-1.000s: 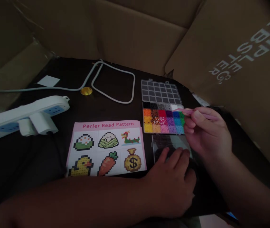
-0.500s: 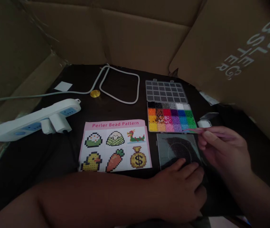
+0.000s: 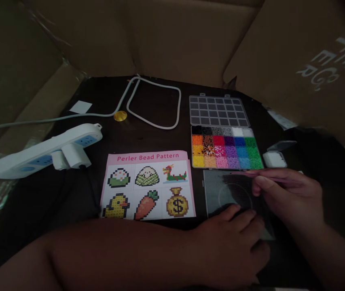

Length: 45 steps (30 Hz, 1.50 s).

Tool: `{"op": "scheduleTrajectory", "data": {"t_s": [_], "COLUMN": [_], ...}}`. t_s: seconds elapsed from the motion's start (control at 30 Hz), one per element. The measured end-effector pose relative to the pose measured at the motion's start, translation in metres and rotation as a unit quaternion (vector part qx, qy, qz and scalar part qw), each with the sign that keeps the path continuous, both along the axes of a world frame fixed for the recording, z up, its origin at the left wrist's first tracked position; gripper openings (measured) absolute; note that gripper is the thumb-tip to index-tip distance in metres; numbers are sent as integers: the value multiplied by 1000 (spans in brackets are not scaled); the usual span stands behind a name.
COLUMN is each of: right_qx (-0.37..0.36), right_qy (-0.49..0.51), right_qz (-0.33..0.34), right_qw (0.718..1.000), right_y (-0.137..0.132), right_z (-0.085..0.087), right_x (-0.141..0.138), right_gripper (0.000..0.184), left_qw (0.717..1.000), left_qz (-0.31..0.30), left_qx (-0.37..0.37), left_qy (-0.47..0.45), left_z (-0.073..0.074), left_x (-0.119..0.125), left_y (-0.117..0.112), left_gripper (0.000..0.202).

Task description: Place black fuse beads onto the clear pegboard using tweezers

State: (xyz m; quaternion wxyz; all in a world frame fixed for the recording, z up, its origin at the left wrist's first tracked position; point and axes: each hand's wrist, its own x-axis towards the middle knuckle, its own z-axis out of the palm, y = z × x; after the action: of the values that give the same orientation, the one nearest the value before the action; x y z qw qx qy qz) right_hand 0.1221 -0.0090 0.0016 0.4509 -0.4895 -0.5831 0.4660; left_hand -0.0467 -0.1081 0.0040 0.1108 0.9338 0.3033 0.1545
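My right hand [image 3: 284, 194] pinches pink tweezers [image 3: 252, 173] whose tips hover over the upper edge of a clear square pegboard [image 3: 221, 188] that bears dark beads. My left hand [image 3: 235, 242] lies on the pegboard's near edge, fingers curled over it and pressing down. Just beyond the pegboard stands a bead box [image 3: 225, 147] with many coloured compartments, its clear lid [image 3: 217, 111] folded open behind it. A "Perler Bead Pattern" sheet [image 3: 148, 186] with several pictures lies to the left of the pegboard.
A white power strip [image 3: 43, 151] with a plug in it sits at the left, its cable [image 3: 154, 101] looping across the dark table. A gold disc [image 3: 120, 116], a paper slip [image 3: 80, 107] and a small white open case [image 3: 274, 158] lie about. Cardboard walls [image 3: 175, 36] surround the table.
My right hand has carried the tweezers from above the bead box down and toward me to the pegboard. The view has shifted a little; my left hand has stayed on the pegboard.
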Motion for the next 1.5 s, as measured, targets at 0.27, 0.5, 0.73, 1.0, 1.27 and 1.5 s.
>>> {"op": "scheduleTrajectory", "data": {"t_s": [0.27,0.5,0.73,1.0,1.27,1.5], "right_qx": [-17,9,18,21,1,-6], "right_qy": [7,7,13,-1,-24,-11], "right_qz": [-8,21,49,82,69,75], "right_qw": [1000,1000,999,996,997,997], "right_y": [4,9,8,4,5,5], "right_z": [-1,-4,-1,2,3,4], "right_x": [2,1,-2,-1,-4,-6], "right_gripper": [7,4,2,1,2,2], "left_qw": [1000,1000,1000,1000,1000,999], "left_qz": [-4,-4,23,18,21,22], "left_qx": [-4,-17,-13,-20,-19,-24], "left_qy": [10,4,6,10,2,3], "left_z": [3,-1,-8,-6,-4,-3], "left_x": [0,1,5,3,1,2], "left_y": [1,0,-6,-1,0,1], "left_gripper": [43,44,49,53,48,47]}}
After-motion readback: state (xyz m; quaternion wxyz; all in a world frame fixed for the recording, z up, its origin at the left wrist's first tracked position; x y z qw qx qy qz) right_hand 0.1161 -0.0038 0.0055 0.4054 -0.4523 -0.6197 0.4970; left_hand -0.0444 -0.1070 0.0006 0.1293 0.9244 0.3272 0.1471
